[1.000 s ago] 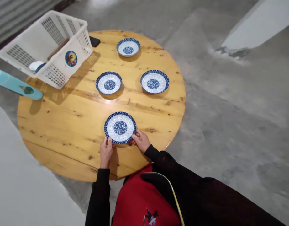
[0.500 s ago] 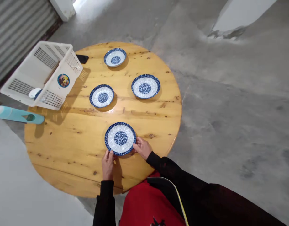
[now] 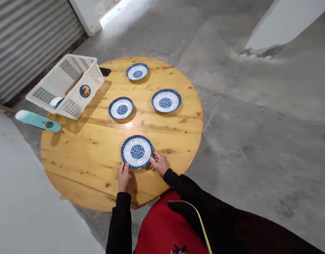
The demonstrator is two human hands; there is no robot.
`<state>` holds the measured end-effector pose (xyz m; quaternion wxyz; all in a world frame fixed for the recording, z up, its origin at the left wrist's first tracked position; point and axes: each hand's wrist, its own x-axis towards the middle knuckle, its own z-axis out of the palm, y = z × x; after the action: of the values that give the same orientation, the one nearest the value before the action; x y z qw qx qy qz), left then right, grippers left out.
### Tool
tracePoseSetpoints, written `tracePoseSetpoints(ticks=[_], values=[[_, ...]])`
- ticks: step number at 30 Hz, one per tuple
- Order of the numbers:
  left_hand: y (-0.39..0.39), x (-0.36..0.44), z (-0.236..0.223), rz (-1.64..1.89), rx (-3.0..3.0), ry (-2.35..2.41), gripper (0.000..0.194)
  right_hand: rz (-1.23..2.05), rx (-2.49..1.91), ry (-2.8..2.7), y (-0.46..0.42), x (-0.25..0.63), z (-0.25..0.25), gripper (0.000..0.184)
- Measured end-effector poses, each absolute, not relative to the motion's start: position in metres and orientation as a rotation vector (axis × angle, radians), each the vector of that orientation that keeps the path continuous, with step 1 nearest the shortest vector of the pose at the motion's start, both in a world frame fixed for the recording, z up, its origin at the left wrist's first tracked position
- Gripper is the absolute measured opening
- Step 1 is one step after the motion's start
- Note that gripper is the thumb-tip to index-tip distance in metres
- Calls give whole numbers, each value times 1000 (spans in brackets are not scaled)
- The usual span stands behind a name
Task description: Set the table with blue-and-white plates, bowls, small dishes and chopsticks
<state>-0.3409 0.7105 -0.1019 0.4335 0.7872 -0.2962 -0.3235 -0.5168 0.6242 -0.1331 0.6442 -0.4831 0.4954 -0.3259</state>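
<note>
A round blue-and-white plate (image 3: pixel 137 151) is at the near side of the wooden table. My left hand (image 3: pixel 123 177) pinches its lower left rim, thumb on top. On the lower right rim, my right hand (image 3: pixel 159 164) grips with the fingers curled at the edge. Whether the plate's base touches the wood I cannot tell. Beyond it lie three more dishes in the same pattern: a left dish (image 3: pixel 121 108), a right dish (image 3: pixel 166 101) and a far dish (image 3: pixel 137 71). Neither hand touches these.
The round wooden table (image 3: pixel 80 169) carries a white plastic basket (image 3: pixel 75 102) at its far left, with a few items inside. Beside the basket are a turquoise bottle-like container (image 3: pixel 38 120) and a black phone-like object (image 3: pixel 105 71). A white pillar (image 3: pixel 281 26) stands beyond, at the right.
The camera view has shifted, so the table and basket appear farther right and slightly smaller. Both hands keep their hold on the near plate's rim, which has hardly moved on the table.
</note>
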Motion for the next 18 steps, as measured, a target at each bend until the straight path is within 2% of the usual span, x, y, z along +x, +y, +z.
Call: tracePoseSetpoints(ticks=[13,18], values=[[715,-352,-98,-800,1904,-746,24,-762,-1177,1172,627,-521,-136,26],[719,-348,-102,-783,1912,-803,29,-763,-1151,1193,627,-518,-138,31]])
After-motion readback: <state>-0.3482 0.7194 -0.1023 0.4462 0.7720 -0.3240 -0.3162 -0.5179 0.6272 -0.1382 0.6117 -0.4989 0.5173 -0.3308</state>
